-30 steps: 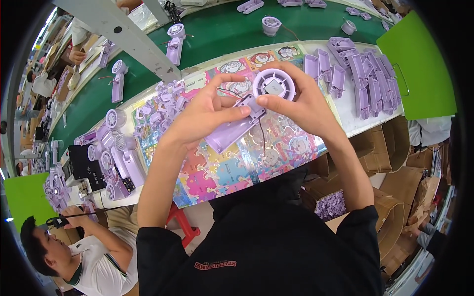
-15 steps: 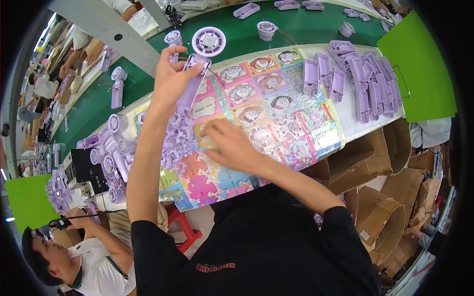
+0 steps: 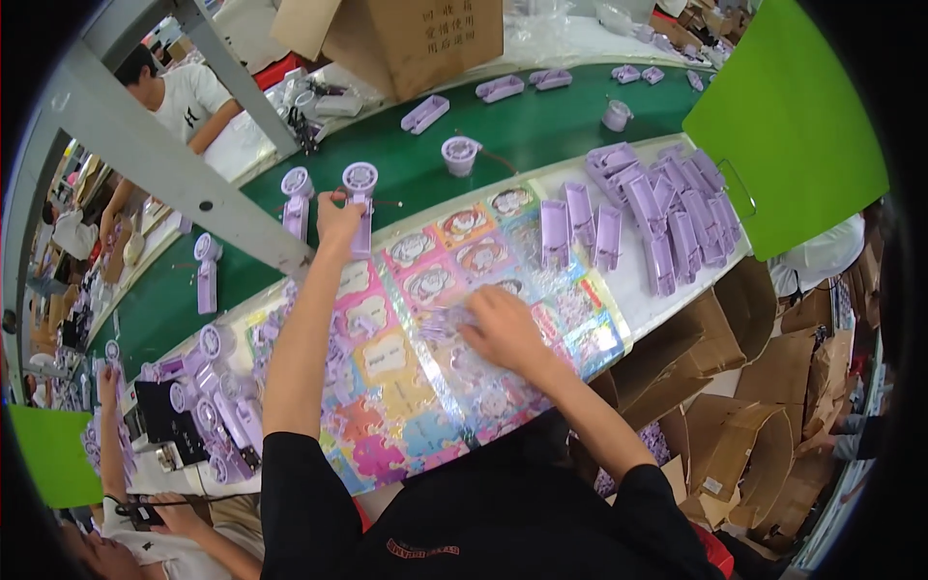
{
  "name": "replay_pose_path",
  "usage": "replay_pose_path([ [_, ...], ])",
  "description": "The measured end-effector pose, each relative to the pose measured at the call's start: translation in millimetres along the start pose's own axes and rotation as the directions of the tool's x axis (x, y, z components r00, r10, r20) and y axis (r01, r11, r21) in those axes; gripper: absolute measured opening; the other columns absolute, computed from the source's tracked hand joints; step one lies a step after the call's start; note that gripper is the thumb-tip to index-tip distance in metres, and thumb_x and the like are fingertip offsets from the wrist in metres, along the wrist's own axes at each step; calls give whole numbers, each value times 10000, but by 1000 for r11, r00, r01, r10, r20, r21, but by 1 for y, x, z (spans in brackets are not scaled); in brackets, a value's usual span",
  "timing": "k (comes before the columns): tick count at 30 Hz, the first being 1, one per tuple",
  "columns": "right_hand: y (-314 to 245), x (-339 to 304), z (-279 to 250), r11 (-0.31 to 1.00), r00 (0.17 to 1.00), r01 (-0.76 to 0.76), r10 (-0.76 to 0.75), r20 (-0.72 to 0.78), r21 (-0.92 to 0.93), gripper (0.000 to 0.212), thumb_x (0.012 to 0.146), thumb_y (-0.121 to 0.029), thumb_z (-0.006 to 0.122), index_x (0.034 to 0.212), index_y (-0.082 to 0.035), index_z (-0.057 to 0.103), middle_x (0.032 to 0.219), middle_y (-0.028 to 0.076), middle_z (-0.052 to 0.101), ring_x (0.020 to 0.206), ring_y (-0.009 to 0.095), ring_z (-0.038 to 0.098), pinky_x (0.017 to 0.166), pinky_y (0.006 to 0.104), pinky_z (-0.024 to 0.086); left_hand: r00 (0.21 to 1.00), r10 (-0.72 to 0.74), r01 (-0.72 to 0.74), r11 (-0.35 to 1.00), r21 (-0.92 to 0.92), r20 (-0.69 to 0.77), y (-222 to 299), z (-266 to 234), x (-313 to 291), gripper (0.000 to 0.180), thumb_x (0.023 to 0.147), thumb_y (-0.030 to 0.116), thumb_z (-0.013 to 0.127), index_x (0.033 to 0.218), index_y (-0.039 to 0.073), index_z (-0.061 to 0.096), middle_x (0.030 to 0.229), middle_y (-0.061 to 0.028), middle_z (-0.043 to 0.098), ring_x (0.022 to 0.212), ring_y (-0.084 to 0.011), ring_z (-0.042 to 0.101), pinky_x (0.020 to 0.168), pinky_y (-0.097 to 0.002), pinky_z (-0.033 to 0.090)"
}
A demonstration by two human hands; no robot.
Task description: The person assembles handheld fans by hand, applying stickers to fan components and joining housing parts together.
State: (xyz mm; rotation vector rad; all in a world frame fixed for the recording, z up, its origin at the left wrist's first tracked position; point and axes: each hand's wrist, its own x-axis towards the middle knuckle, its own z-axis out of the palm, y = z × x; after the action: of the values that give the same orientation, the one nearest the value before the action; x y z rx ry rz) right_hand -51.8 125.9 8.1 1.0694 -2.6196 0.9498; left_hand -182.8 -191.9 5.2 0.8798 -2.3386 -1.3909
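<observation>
My left hand is closed around the neck of a lilac handheld fan, whose round head points away from me at the near edge of the green belt. A second lilac fan lies just left of it. Over the colourful printed sheet, my right hand is low, its fingers bent and thumb apart. By its fingertips is a clump of small lilac plastic parts. More such parts are heaped near my left forearm, which partly hides them.
Lilac handle shells are stacked at the right beside a green panel. A fan head with a wire stands on the green belt. Assembled fans are piled at left. Cartons stand lower right; a grey post crosses upper left.
My left hand has brought the fan from above the sheet down to the belt. My right hand has shifted right, with a clump of small parts now beside it. The view has tilted.
</observation>
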Motion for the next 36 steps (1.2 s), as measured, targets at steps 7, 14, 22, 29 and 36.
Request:
replay_pose_path([
  [7,14,3,-14,995,985,-97,100,-137,29,352,840,-161,752,1098,16,590,966,172,590,835,375,625,729,434,520,980,122,-113,992,62,-157,-9,7,56,625,711,142,810,1252,72,504,1066,-200,649,1035,-373,638,941,-443,482],
  [14,17,6,-18,988,975,-155,153,-158,2,409,857,-110,692,1235,9,591,966,151,572,853,337,625,741,415,540,598,687,-502,723,474,-414,64,29,44,520,684,70,720,1189,98,597,1172,-180,555,1163,-390,517,1011,-494,397],
  [22,18,5,-13,997,939,-76,74,-335,9,212,803,14,670,1009,-12,628,959,143,616,857,322,639,726,409,543,732,498,-669,654,353,465,97,125,-20,520,807,282,769,1272,147,581,1223,-242,529,1142,-433,569,914,-523,524],
  [29,25,-7,-12,981,818,-184,186,-544,58,326,799,83,625,1120,20,620,991,196,633,855,359,625,737,419,518,617,577,-765,599,236,535,97,83,-65,447,802,310,751,1212,198,612,1149,-161,565,1063,-393,616,883,-493,525],
  [36,20,-4,-14,966,859,-197,254,-445,170,295,826,76,597,1101,-2,668,1043,168,605,853,321,629,720,389,522,668,588,-717,673,183,456,62,40,-83,558,784,331,792,1277,138,613,1230,-136,589,1114,-366,620,964,-435,503],
])
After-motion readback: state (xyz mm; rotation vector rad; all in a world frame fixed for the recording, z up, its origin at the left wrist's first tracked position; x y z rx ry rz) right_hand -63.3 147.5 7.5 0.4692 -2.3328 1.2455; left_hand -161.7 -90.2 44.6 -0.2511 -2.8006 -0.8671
